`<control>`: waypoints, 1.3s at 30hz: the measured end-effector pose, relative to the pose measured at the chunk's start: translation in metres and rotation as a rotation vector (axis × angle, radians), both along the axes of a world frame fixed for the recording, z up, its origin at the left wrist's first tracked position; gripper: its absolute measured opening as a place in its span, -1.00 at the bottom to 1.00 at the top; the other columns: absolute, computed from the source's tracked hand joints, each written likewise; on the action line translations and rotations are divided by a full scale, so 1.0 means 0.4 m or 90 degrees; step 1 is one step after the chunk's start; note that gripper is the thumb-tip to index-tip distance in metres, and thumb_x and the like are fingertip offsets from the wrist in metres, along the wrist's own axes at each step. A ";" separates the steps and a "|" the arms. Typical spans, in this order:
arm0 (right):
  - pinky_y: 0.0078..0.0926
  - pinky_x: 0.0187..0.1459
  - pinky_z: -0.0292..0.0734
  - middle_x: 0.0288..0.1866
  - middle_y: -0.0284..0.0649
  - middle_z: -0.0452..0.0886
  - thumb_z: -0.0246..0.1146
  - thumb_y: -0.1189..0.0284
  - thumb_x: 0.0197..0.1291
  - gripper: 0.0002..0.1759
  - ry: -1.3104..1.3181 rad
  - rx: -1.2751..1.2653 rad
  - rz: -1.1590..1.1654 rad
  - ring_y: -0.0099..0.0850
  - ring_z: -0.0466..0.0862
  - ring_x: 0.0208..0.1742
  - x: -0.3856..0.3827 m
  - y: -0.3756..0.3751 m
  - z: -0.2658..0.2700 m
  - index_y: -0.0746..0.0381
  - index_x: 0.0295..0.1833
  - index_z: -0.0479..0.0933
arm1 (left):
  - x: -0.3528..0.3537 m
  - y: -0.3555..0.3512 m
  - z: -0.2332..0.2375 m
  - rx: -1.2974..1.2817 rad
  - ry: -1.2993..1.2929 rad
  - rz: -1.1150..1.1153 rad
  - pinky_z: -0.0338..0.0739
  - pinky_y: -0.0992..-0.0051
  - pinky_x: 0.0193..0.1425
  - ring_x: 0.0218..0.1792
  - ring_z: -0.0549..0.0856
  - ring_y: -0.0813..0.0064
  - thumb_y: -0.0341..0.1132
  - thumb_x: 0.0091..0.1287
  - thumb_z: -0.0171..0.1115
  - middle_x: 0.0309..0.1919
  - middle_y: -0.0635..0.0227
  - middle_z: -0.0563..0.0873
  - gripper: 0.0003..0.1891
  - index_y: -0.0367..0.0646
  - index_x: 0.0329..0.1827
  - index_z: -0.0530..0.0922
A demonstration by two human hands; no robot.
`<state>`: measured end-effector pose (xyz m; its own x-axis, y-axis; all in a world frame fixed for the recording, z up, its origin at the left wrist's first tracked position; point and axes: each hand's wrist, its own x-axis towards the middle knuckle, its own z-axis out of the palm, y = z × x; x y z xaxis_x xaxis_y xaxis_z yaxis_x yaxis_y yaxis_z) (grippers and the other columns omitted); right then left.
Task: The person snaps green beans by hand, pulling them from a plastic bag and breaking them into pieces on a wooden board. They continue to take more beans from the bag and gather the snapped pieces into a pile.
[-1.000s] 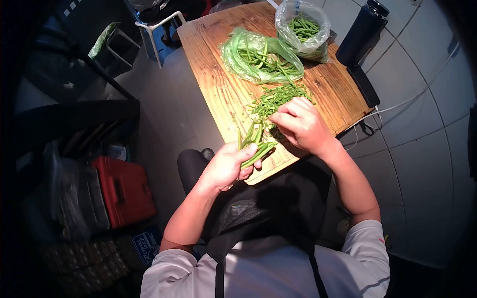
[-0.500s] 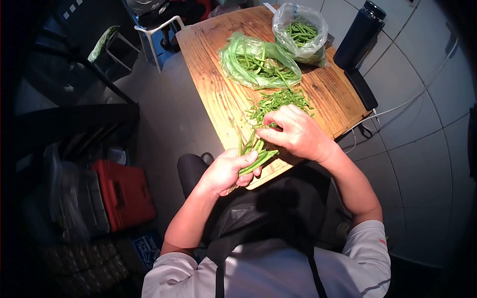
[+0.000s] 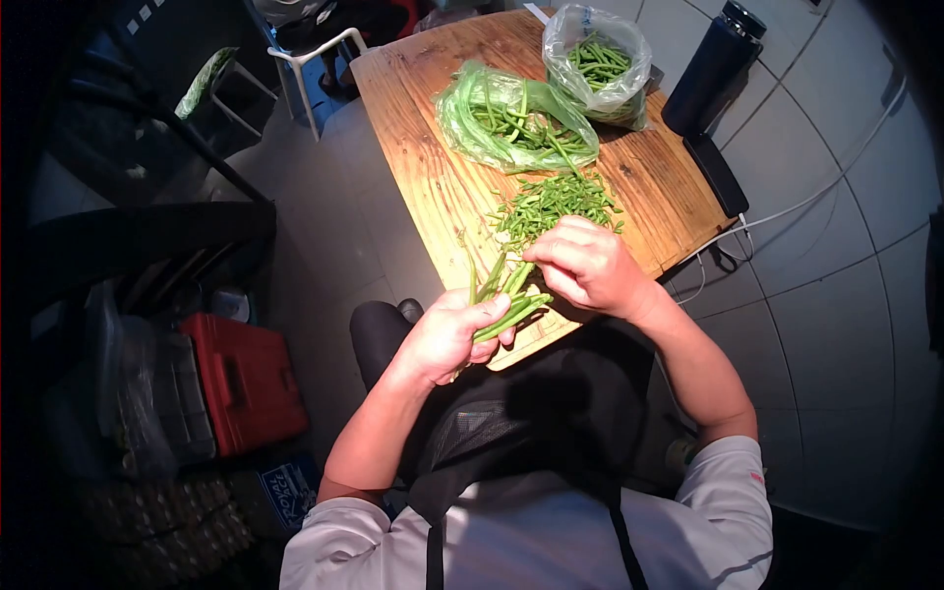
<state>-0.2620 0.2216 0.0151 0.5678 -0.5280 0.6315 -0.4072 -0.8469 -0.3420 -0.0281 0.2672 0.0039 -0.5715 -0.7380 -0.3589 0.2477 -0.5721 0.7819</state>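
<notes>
My left hand grips a small bunch of green beans at the near corner of a wooden table. My right hand is closed, its fingertips pinching the upper end of a bean in that bunch. Just beyond my right hand lies a loose pile of short bean pieces. Farther back lie a green plastic bag of whole beans and a clear plastic bag with beans.
A dark bottle and a black flat device with white cables sit at the table's right edge. A red case and bags stand on the floor at left. A white chair frame stands behind the table.
My right hand slid down from the cut pile onto the bunch and now pinches a bean's end. My left hand stayed in place with the bunch.
</notes>
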 end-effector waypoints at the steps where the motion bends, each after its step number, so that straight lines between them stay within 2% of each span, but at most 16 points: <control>1: -0.33 -0.21 0.58 -0.34 -0.14 0.64 0.32 0.59 0.08 -0.82 -0.035 0.044 -0.015 -0.21 0.65 -0.30 0.005 0.004 -0.010 0.30 -0.15 0.65 | 0.002 -0.001 -0.002 -0.003 0.004 -0.003 0.29 0.68 -0.61 -0.68 0.36 0.75 -0.23 0.54 0.17 -0.47 0.35 0.61 -0.75 -0.24 -0.24 0.56; 2: -0.33 -0.22 0.58 -0.36 -0.12 0.65 0.30 0.60 0.09 -0.84 -0.071 0.087 -0.031 -0.18 0.66 -0.31 0.010 0.008 -0.020 0.32 -0.17 0.65 | 0.005 -0.003 -0.006 -0.006 0.007 -0.006 0.29 0.68 -0.61 -0.68 0.36 0.75 -0.22 0.54 0.17 -0.47 0.35 0.62 -0.74 -0.24 -0.25 0.56; 6: -0.57 -0.30 0.49 -0.39 -0.35 0.64 0.26 0.58 0.31 -0.91 -0.393 0.425 -0.105 -0.57 0.58 -0.38 0.026 0.006 -0.053 0.35 -0.15 0.66 | 0.007 -0.005 -0.006 0.003 0.011 -0.012 0.30 0.68 -0.60 -0.68 0.36 0.75 -0.22 0.54 0.17 -0.46 0.34 0.62 -0.74 -0.24 -0.25 0.56; 7: -0.63 -0.29 0.44 -0.36 -0.45 0.61 0.25 0.56 0.36 -0.90 -0.440 0.428 -0.106 -0.69 0.50 -0.34 0.018 -0.005 -0.039 0.36 -0.14 0.66 | 0.002 0.002 -0.001 -0.005 0.004 0.001 0.31 0.68 -0.60 -0.68 0.37 0.75 -0.22 0.54 0.17 -0.47 0.33 0.61 -0.74 -0.24 -0.23 0.56; 10: -0.50 -0.27 0.54 -0.36 -0.24 0.68 0.31 0.59 0.26 -0.90 -0.257 0.195 -0.188 -0.44 0.64 -0.37 0.008 -0.021 -0.008 0.28 -0.12 0.67 | 0.003 0.012 -0.005 -0.008 0.018 0.021 0.31 0.68 -0.60 -0.67 0.37 0.75 -0.23 0.55 0.16 -0.47 0.33 0.60 -0.76 -0.25 -0.20 0.55; 13: -0.39 -0.11 0.58 -0.24 -0.22 0.70 0.39 0.63 0.12 -0.79 0.028 0.088 -0.160 -0.30 0.68 -0.23 -0.026 -0.040 -0.023 0.25 -0.10 0.69 | 0.010 0.006 -0.003 0.017 0.056 0.011 0.31 0.68 -0.60 -0.69 0.37 0.74 -0.24 0.56 0.14 -0.48 0.32 0.59 -0.76 -0.28 -0.13 0.55; 16: -0.25 -0.06 0.59 -0.23 -0.24 0.67 0.40 0.56 0.00 -0.77 0.057 -0.006 -0.164 -0.19 0.66 -0.15 -0.025 -0.045 -0.036 0.21 -0.16 0.67 | 0.013 0.004 -0.006 0.033 0.084 0.016 0.30 0.67 -0.60 -0.70 0.36 0.72 -0.24 0.56 0.14 -0.49 0.30 0.57 -0.74 -0.33 -0.04 0.55; 17: -0.26 0.00 0.58 -0.13 -0.24 0.66 0.38 0.59 -0.03 -0.72 0.067 -0.013 -0.182 -0.21 0.65 -0.07 -0.026 -0.044 -0.035 0.18 -0.12 0.69 | 0.012 0.006 -0.001 0.039 0.090 0.021 0.29 0.66 -0.61 -0.70 0.35 0.72 -0.25 0.56 0.13 -0.49 0.30 0.57 -0.74 -0.34 -0.02 0.55; 21: -0.27 0.05 0.56 -0.08 -0.22 0.67 0.36 0.59 0.02 -0.66 -0.039 0.065 -0.111 -0.19 0.65 -0.06 -0.011 -0.011 0.012 0.16 -0.03 0.70 | 0.018 0.008 0.007 0.068 0.122 -0.003 0.24 0.69 -0.61 -0.67 0.33 0.73 -0.20 0.58 0.08 -0.44 0.34 0.56 -0.68 -0.35 0.05 0.55; 24: -0.32 0.00 0.56 -0.08 -0.26 0.67 0.43 0.51 0.00 -0.64 0.058 -0.014 0.012 -0.24 0.65 -0.07 -0.011 0.003 0.039 0.14 -0.01 0.68 | 0.022 0.002 -0.006 0.084 0.142 -0.040 0.22 0.68 -0.61 -0.66 0.33 0.73 -0.18 0.59 0.06 -0.43 0.35 0.54 -0.62 -0.40 0.15 0.53; 28: -0.31 -0.17 0.55 -0.15 -0.23 0.68 0.44 0.56 -0.03 -0.68 0.070 -0.035 0.022 -0.21 0.64 -0.22 -0.003 0.010 0.039 0.24 -0.08 0.66 | 0.017 0.003 0.000 0.099 0.126 -0.044 0.19 0.68 -0.61 -0.66 0.32 0.74 -0.18 0.59 0.06 -0.45 0.36 0.54 -0.63 -0.38 0.13 0.54; 31: -0.38 -0.10 0.57 -0.26 -0.19 0.65 0.40 0.53 0.08 -0.75 -0.009 0.015 0.013 -0.25 0.66 -0.22 0.013 0.017 0.017 0.23 -0.08 0.65 | 0.021 -0.001 -0.002 0.083 0.110 -0.054 0.19 0.68 -0.61 -0.66 0.32 0.74 -0.19 0.57 0.09 -0.46 0.36 0.54 -0.66 -0.35 0.10 0.54; 34: -0.48 -0.16 0.56 -0.34 -0.18 0.63 0.34 0.57 0.16 -0.82 -0.136 0.267 -0.031 -0.38 0.66 -0.30 0.029 0.046 0.004 0.30 -0.10 0.64 | 0.016 0.004 0.010 0.100 0.113 -0.013 0.23 0.64 -0.64 -0.72 0.33 0.69 -0.27 0.56 0.12 -0.52 0.27 0.55 -0.68 -0.43 0.07 0.55; 35: -0.60 -0.19 0.51 -0.35 -0.28 0.65 0.28 0.56 0.25 -0.89 -0.177 0.380 -0.048 -0.58 0.62 -0.31 0.033 0.053 0.005 0.34 -0.13 0.63 | 0.015 0.004 0.014 0.093 0.116 -0.013 0.23 0.64 -0.64 -0.72 0.33 0.69 -0.27 0.56 0.11 -0.52 0.27 0.56 -0.69 -0.43 0.07 0.55; 38: -0.66 -0.18 0.48 -0.32 -0.41 0.64 0.27 0.55 0.31 -0.90 -0.415 0.561 -0.041 -0.68 0.58 -0.25 0.039 0.041 -0.008 0.34 -0.12 0.64 | 0.015 0.004 0.018 0.081 0.119 -0.013 0.23 0.64 -0.64 -0.72 0.33 0.68 -0.28 0.56 0.11 -0.51 0.24 0.56 -0.71 -0.40 0.06 0.54; 39: -0.69 -0.17 0.47 -0.29 -0.46 0.62 0.25 0.55 0.35 -0.90 -0.456 0.524 -0.032 -0.70 0.55 -0.22 0.026 0.024 -0.005 0.33 -0.12 0.64 | 0.017 0.008 0.012 0.087 0.114 -0.014 0.23 0.64 -0.64 -0.72 0.33 0.68 -0.28 0.56 0.11 -0.51 0.24 0.56 -0.71 -0.40 0.06 0.54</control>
<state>-0.2517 0.2312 0.0132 0.1757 -0.9524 0.2492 0.0846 -0.2376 -0.9677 -0.0215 0.2704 0.0087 -0.6505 -0.6764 -0.3455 0.3623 -0.6761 0.6416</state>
